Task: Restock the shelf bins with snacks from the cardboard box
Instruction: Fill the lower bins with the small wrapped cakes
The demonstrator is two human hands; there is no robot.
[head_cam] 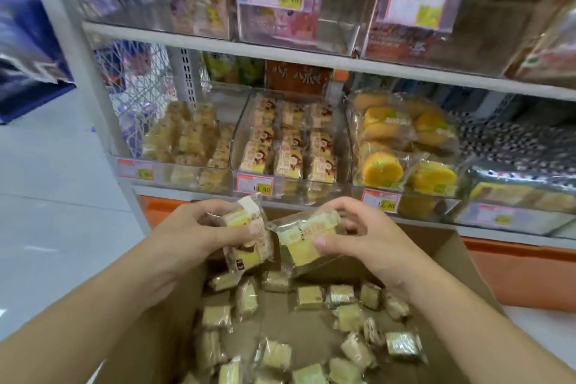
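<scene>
Snack packs [249,234]: two held, one per hand.

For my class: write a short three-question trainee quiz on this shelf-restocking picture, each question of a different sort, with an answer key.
1. True or false: the left hand holds nothing.
2. What does the right hand grip? A) an orange cake B) a wrapped yellow snack C) a price tag
3. Where do the loose snacks lie?

Key
1. False: it grips a snack pack.
2. B
3. In the cardboard box, below the middle bin.
</scene>
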